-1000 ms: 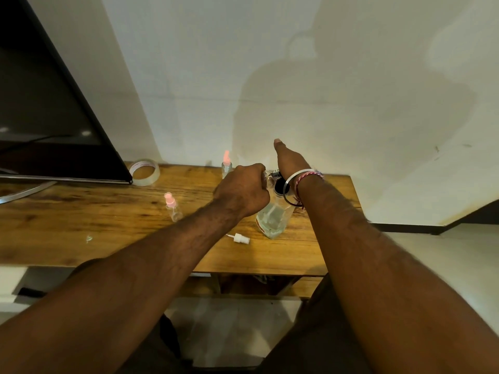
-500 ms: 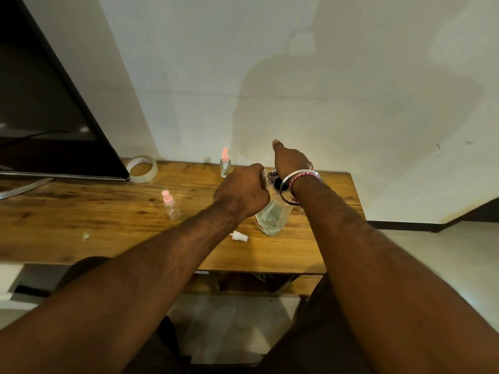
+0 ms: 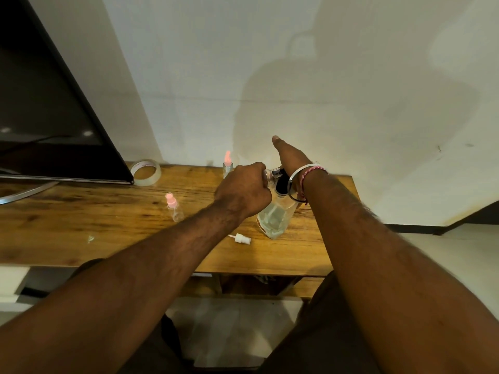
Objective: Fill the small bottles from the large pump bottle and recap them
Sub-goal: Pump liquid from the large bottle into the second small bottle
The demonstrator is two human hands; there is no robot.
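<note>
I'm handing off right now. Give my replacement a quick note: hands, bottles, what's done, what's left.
Left hand grips an uncapped small bottle at the pump nozzle.
Right hand presses the pump of the large pump bottle, fingers straight.
Loose white spray cap lies on the table before the big bottle.
Two pink-capped bottles stand capped; fill levels unclear.
Left: finish filling, recap.

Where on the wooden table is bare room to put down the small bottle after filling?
Bare wood lies on the table left of the pink-capped bottle, and in front between the loose white cap and the table's near edge. It is crowded around the large pump bottle, where both hands work.
</note>
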